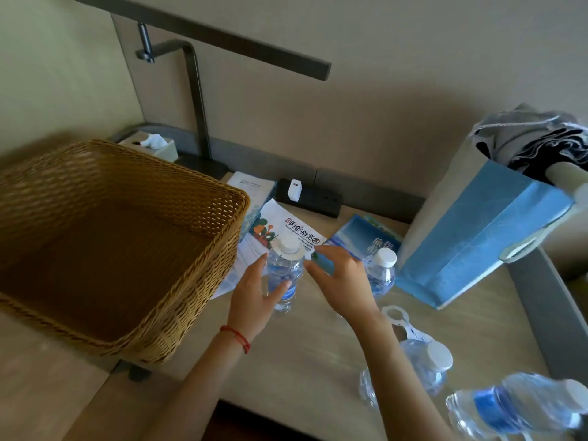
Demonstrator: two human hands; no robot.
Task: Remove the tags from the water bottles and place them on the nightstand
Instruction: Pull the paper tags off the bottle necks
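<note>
A clear water bottle [284,275] with a white cap stands upright on the nightstand [305,354], and a white paper tag [288,249] rings its neck. My left hand [254,297] wraps the bottle's body. My right hand [342,278] hovers just right of the neck with fingers spread, holding nothing. A second upright bottle [380,275] stands to the right with no tag visible. A loose white tag [397,318] lies on the nightstand near my right forearm. Two more bottles [429,366] [521,405] sit at the lower right.
A large empty wicker basket [178,281] fills the left. Leaflets [280,232] and a blue booklet [366,237] lie behind the bottles, with a power strip [308,198], lamp base [203,167] and tissue box [152,146] further back. A blue paper bag [483,243] stands at right.
</note>
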